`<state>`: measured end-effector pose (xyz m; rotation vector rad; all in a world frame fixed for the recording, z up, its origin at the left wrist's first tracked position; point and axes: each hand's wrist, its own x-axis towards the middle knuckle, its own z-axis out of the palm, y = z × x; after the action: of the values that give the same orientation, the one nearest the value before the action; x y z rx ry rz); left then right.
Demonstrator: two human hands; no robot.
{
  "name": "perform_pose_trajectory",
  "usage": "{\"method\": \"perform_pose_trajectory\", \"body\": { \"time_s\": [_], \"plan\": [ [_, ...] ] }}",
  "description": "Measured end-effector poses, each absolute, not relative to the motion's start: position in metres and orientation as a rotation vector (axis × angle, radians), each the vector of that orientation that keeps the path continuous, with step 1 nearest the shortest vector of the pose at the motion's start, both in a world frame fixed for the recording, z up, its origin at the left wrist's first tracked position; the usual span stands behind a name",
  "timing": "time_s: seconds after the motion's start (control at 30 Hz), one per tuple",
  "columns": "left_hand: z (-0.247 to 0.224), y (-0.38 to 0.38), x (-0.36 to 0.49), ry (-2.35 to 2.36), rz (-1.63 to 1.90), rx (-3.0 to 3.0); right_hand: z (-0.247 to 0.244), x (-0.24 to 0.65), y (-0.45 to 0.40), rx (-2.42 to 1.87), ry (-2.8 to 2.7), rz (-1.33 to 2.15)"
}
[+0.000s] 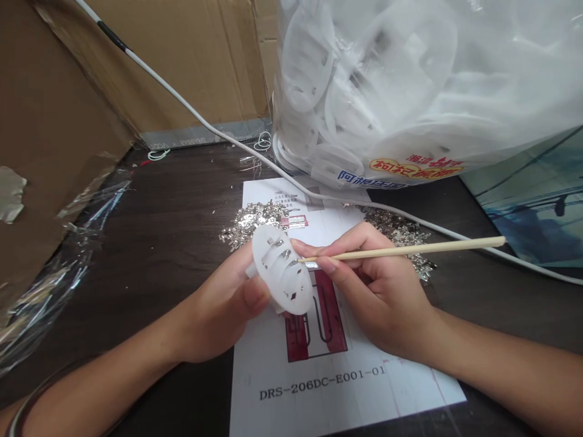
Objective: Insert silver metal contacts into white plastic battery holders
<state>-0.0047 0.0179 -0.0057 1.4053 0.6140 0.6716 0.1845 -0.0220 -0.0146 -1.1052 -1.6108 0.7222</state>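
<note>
Two bare hands work on a white plastic disc (282,270) over a printed sheet (337,376) on a dark table (173,243).

Left hand (228,309) holds the slotted disc tilted on edge, fingers and thumb closed around its rim and back. Right hand (373,291) pinches a thin wooden stick (410,249) between thumb and fingertips, the stick's tip touching the disc's face. Small shiny metal terminals (248,224) lie heaped on the sheet's far end, more just beyond the right hand. Behind them, a clear plastic bag (410,91) full of similar discs sits by a cardboard box (182,60), and a white cable (191,109) crosses the table.
</note>
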Motion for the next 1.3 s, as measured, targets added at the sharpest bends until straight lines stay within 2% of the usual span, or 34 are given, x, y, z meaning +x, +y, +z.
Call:
{"method": "perform_pose_trajectory", "body": {
  "time_s": [0.53, 1.3],
  "plan": [
    [-0.0029, 0.0147, -0.0083, 0.567, 0.558, 1.485, -0.0133, 0.1821, -0.0243, -1.155, -1.625, 0.702],
    [-0.005, 0.0084, -0.0096, 0.751, 0.712, 1.499, -0.0164, 0.1828, -0.0198, -0.978, -1.717, 0.646]
  ]
}}
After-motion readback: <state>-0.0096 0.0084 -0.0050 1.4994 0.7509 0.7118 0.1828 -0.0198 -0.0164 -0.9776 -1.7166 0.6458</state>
